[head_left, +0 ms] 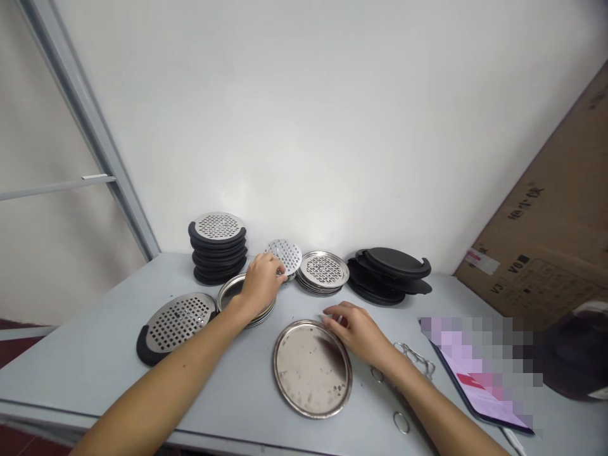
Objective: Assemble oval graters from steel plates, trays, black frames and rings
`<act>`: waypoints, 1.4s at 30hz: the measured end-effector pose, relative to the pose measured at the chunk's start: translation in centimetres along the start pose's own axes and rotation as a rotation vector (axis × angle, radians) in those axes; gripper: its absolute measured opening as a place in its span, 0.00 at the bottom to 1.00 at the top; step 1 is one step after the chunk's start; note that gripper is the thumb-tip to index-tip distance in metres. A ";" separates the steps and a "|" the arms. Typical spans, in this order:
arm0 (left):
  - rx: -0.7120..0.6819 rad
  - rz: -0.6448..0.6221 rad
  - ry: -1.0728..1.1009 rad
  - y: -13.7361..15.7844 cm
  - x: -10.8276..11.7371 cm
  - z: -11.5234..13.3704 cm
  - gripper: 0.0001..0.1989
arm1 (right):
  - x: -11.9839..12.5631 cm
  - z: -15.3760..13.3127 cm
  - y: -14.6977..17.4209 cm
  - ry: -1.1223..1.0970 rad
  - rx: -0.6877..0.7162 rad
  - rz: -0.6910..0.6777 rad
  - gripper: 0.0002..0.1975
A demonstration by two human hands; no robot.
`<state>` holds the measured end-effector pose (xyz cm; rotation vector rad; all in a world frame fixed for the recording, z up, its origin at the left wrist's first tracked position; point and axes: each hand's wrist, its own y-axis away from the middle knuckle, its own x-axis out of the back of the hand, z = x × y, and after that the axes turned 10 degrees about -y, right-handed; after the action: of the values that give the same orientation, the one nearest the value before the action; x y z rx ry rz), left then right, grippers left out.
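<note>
Head view: left hand [260,282] is reached out toward the back of the tabletop [85,354], fingers pinched on the rim of a small perforated disc [285,254], which is tilted up off the stack of discs [322,271] just beside it. Thin stamped steel by the look of it, so I'd judge it light, stiff and slick on the faces. The rim is the only sensible grip; the edge may be sharp. The holes give a little purchase.

Right hand [357,328] is loosely curled, fingertips resting on the far rim of the flat round tray [312,366] near the front edge. It holds nothing that I can see. The tray is shiny and lies flat on the surface, so it probably has to be tipped or slid to get under the lip.

Also on the table:
- A stack of trays [247,304] under the left wrist.
- A black-rimmed grate [175,324] toward the left edge.
- Black stacks at the back.
- Small rings near the right forearm; hard to tell what they are.
</note>
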<state>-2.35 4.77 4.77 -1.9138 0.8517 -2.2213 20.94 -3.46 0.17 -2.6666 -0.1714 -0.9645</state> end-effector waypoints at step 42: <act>-0.296 -0.299 0.593 6.7 2.9 1.4 0.54 | 1.0 -0.3 -0.7 -1.174 -0.400 -0.063 0.16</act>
<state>-3.60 -2.54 4.31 -1.5701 1.0697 -3.0804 21.38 -2.93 1.20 -3.2320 -0.3186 0.7427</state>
